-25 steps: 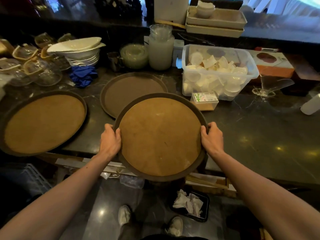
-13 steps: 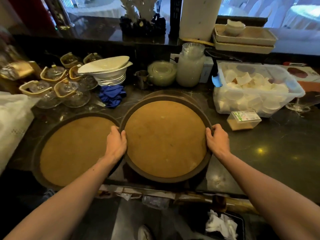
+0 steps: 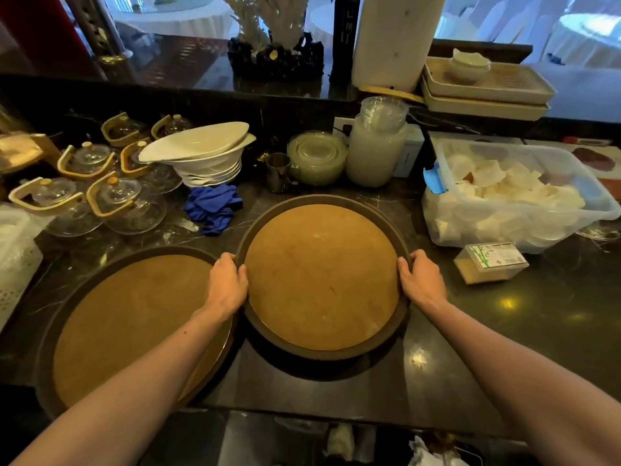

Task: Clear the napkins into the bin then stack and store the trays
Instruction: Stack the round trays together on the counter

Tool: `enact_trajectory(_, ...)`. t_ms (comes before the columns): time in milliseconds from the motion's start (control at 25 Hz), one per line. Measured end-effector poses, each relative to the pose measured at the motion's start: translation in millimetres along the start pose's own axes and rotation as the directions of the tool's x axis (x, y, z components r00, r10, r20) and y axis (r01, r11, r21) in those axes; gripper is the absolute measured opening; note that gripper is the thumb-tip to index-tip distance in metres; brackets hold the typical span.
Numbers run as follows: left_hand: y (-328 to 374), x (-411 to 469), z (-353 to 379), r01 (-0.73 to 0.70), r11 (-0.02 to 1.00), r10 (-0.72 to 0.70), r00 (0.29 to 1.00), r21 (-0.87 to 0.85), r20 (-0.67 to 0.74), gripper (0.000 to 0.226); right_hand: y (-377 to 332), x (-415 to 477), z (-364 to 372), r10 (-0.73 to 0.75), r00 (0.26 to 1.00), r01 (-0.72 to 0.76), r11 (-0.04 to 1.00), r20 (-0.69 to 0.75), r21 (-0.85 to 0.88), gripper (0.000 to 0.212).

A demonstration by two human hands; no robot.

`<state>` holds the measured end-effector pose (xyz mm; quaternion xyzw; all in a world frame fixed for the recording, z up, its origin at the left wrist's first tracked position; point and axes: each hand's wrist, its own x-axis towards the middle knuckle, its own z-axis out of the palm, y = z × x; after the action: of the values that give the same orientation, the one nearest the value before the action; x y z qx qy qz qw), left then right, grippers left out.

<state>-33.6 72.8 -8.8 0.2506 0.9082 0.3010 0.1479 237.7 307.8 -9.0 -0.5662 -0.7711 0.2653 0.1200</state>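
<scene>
A round brown tray with a cork-coloured inset lies in the middle of the dark counter, over the spot where another tray lay; only its own rim shows. My left hand grips its left rim and my right hand grips its right rim. A second, larger round tray lies to the left, its right edge under my left forearm. White crumpled napkins show in a dark bin on the floor at the bottom edge.
Glass teapots and stacked white bowls crowd the back left. A blue cloth lies behind the trays. A clear tub of white cups and a small toothpick box stand at the right.
The tray in my hands has moved from over the counter's front edge forward onto the tray that lay behind it. The view has tilted up and closer to the counter.
</scene>
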Motion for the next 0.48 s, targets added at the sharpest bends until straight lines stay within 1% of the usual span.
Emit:
enact_trajectory(200,21.4,24.4,30.4,0.049,0.994,-0.055,0.997,0.097,0.058,0.04,11.9,47.4,-7.9,0.042,0.99,-0.027,0.994,0.134,-0.11,0.023)
enact_trajectory(320,28.7,37.8,43.1,0.026,0.987,-0.039,0.996,0.161,0.083,0.034,17.7,68.2,-10.4,0.038,0.978,-0.003,0.986,0.204,-0.168,0.02)
enact_trajectory(480,32.0,51.8,51.9,-0.033,0.97,0.0,0.991,0.242,0.135,0.024,20.6,80.6,-6.6,0.039,0.971,0.006,0.982,0.236,-0.187,0.018)
